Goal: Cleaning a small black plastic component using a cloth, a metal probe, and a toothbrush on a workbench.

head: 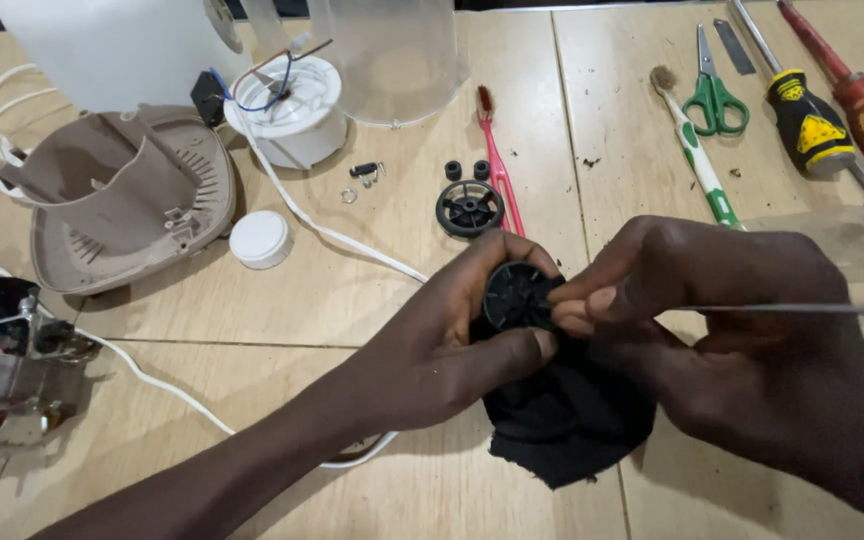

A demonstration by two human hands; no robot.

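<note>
Surface (282, 300) cluttered: black wheel (469, 208), red toothbrush (497, 160), white cord (332, 235) nearby. Left hand (432, 350) grips black ribbed disc (515, 295) at centre, face up toward camera; right hand (742, 340) pinches thin rod (802, 309), lying horizontal, over black cloth (562, 420).

Both hands meet near the middle: the left hand (452, 345) curls with its thumb extended, the right hand (742, 340) pinches fingertips together.

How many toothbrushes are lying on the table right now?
2. A red toothbrush lies near the middle beside the black wheel; a green-and-white toothbrush lies right, next to the green scissors. Others could be hidden.
</note>
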